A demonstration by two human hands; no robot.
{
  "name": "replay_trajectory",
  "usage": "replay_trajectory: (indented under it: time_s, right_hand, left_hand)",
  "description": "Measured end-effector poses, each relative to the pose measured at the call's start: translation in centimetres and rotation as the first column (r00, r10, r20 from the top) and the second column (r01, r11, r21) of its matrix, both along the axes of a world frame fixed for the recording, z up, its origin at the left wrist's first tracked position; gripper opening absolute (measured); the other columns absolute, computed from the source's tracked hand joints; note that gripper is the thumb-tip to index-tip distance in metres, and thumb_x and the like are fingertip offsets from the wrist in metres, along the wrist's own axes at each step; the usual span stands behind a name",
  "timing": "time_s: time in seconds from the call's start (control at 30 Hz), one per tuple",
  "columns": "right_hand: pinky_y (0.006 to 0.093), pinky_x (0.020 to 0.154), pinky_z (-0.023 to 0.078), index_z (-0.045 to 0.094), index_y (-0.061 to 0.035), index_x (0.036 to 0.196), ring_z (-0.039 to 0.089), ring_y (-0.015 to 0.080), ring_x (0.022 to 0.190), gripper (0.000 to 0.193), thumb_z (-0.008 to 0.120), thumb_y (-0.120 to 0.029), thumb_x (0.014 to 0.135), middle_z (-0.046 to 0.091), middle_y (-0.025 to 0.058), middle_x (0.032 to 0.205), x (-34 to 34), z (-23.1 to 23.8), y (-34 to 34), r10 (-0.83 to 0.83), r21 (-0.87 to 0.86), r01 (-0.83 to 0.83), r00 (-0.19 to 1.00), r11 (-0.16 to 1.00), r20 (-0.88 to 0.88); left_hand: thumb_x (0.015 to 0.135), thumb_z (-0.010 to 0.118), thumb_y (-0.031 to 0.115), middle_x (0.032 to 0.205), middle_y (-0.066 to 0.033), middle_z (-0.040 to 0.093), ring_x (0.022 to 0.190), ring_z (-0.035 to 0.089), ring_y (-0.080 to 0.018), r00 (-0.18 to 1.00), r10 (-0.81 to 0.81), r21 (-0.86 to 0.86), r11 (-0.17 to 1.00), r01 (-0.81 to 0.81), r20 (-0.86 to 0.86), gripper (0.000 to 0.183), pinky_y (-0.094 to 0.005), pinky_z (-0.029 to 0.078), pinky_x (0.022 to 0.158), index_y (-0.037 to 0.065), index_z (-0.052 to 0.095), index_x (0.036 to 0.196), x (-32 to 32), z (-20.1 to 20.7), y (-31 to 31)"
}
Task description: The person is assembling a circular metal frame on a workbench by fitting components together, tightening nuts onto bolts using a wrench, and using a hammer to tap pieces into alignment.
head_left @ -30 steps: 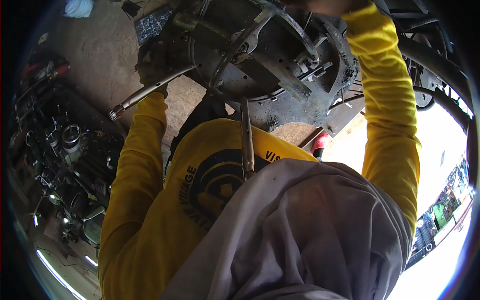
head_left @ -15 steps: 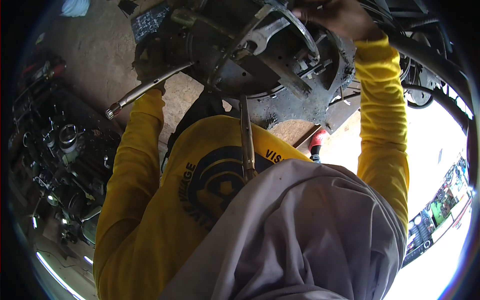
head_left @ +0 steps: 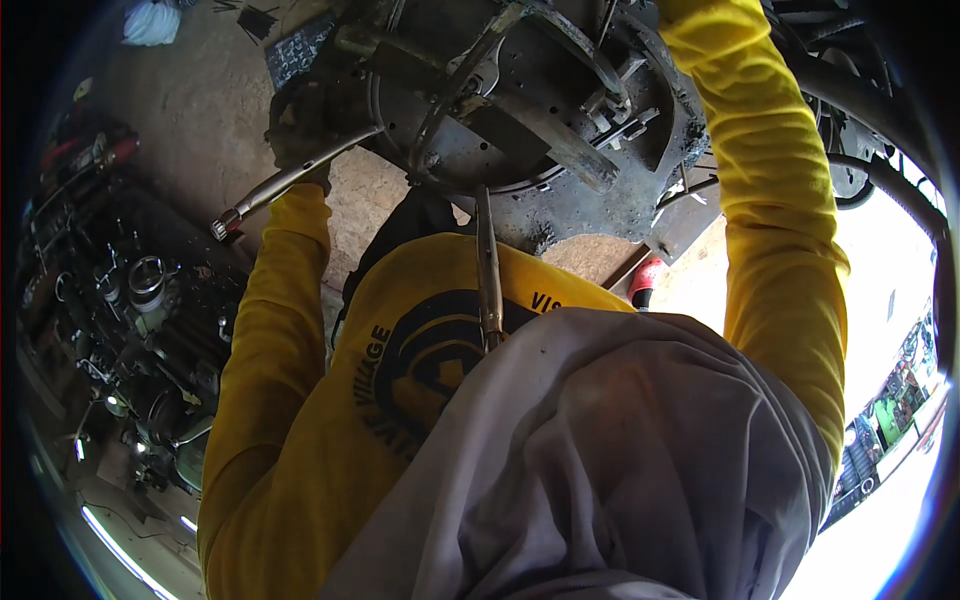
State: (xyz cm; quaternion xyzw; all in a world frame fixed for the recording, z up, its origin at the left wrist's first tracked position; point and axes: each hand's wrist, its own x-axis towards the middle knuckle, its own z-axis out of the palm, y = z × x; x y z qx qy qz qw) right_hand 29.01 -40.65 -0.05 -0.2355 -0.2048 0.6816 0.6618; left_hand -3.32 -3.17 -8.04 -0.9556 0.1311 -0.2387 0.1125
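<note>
The large, round assembly (head_left: 540, 130) of dark, dirty metal lies at twelve o'clock; from it two silvery shafts (head_left: 285, 185) extend, toward eight and six o'clock.

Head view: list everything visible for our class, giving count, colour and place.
Round metal assembly: 1, grey, top centre
Spanner-like part: 1, grey, inside assembly
Metal rods: 2, silvery, beside assembly
Machine parts: many, dark, left
Bundle: 1, white, top left
Sheet: 1, dark, upper left
Hoses: several, black, upper right
Shoe: 1, red, right of centre
Light tubes: 2, white, lower left
Stored goods: many, multicoloured, right
Cloth: 1, grey, lower centre
Shirt: 1, yellow, centre
Left hand: 1, dark in shadow, left of assembly
Right hand: not in view
</note>
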Motion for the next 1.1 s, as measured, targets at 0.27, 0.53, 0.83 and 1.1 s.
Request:
replay_trajectory:
  time_s: [0.27, 0.53, 0.83, 1.1]
  right_hand:
    - [0.0339, 0.075, 0.057, 0.075, -0.0113, 0.106, 0.071, 0.0213, 0.081, 0.019, 0.069, -0.019, 0.089, 0.074, 0.0049, 0.095, -14.0, 6.8, -8.1, 0.144, 0.168, 0.405, -0.634, 0.899, 0.760]
    - [0.0395, 0.068, 0.058, 0.076, -0.0144, 0.105, 0.071, 0.0286, 0.077, 0.018, 0.065, -0.014, 0.090, 0.074, 0.0085, 0.089, -11.5, 6.7, -10.2, -0.024, 0.304, 0.237, -0.752, 0.923, 0.658]
    - [0.0387, 0.076, 0.047, 0.072, -0.0111, 0.097, 0.057, 0.0285, 0.085, 0.017, 0.078, -0.019, 0.083, 0.062, 0.0094, 0.086, -5.2, 9.0, -3.9, -0.417, 0.396, -0.247, -0.798, 0.885, 0.434]
    - [0.0399, 0.076, 0.048, 0.072, -0.0109, 0.095, 0.058, 0.0280, 0.081, 0.016, 0.073, -0.021, 0.083, 0.063, 0.0089, 0.086, -2.2, 3.3, -0.4, -0.282, 0.403, -0.010, -0.731, 0.915, 0.622]
  left_hand:
    - [0.088, 0.072, 0.023, 0.120, -0.0149, 0.063, 0.107, 0.067, -0.0308, 0.999, 0.045, -0.273, 0.961, -0.040, 0.011, 0.042, -0.0404, 0.060, 0.080, 0.006, 0.062, 0.125, -0.5, 1.7, -1.5]
    - [0.088, 0.073, 0.020, 0.118, -0.0169, 0.063, 0.107, 0.066, -0.0328, 1.000, 0.030, -0.315, 0.949, -0.029, 0.000, 0.036, -0.0407, 0.060, 0.084, 0.006, 0.064, 0.120, -0.1, 1.6, -1.8]
    - [0.087, 0.073, 0.016, 0.117, -0.0192, 0.064, 0.107, 0.066, -0.0351, 0.971, 0.202, -0.760, 0.609, -0.228, -0.129, 0.030, -0.0410, 0.059, 0.088, 0.005, 0.068, 0.114, -0.3, -1.7, -0.6]
    - [0.081, 0.079, 0.020, 0.115, -0.0202, 0.064, 0.106, 0.066, -0.0374, 0.999, -0.027, -0.351, 0.936, 0.037, 0.036, 0.038, -0.0437, 0.059, 0.087, 0.004, 0.067, 0.114, -0.1, -1.4, 0.5]
